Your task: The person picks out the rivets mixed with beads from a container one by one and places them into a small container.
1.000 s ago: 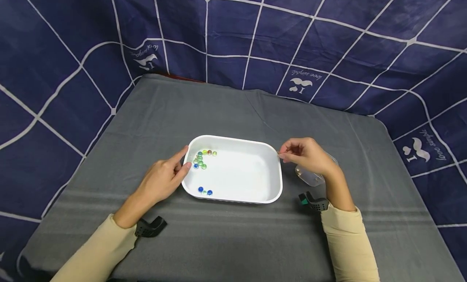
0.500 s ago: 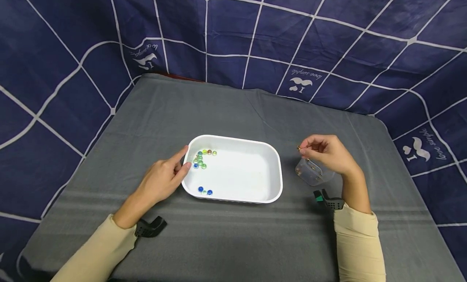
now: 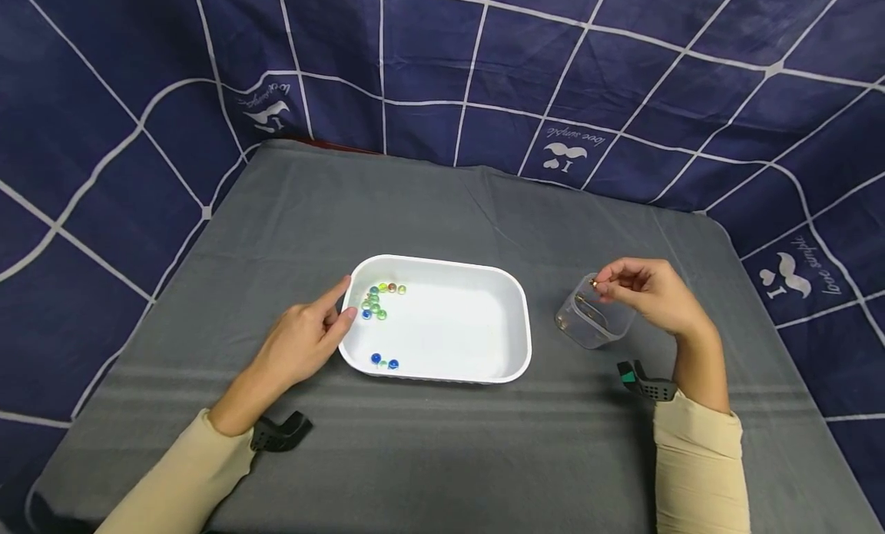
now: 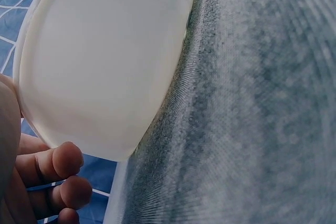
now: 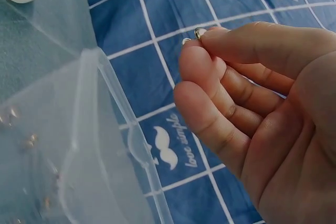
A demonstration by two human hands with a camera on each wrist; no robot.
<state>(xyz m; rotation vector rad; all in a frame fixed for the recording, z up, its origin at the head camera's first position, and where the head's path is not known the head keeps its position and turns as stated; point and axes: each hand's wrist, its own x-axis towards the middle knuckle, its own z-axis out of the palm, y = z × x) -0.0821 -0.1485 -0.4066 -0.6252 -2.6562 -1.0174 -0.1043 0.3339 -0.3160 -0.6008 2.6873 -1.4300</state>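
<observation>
A white oblong tray [image 3: 463,319] lies on the grey cloth, with several glass marbles [image 3: 375,304] along its left side. My left hand [image 3: 300,342] rests against the tray's left end, index finger and thumb at the rim. Between thumb and fingertips, my right hand [image 3: 646,296] pinches a small shiny gold-coloured piece [image 5: 198,33], too small to tell its kind. That hand is over the far rim of a clear plastic box [image 3: 588,334], right of the tray. Small gold-coloured bits [image 5: 31,140] show through the box's wall.
Grey cloth [image 3: 429,449] covers the table. A dark blue curtain [image 3: 429,50] with white lines hangs at the back and both sides. A black wrist mount [image 3: 646,382] sticks out from the right wrist, near the box.
My right hand has moved right, from the tray's right rim to over the clear box, still pinching a small gold-coloured piece. The left hand stays at the tray.
</observation>
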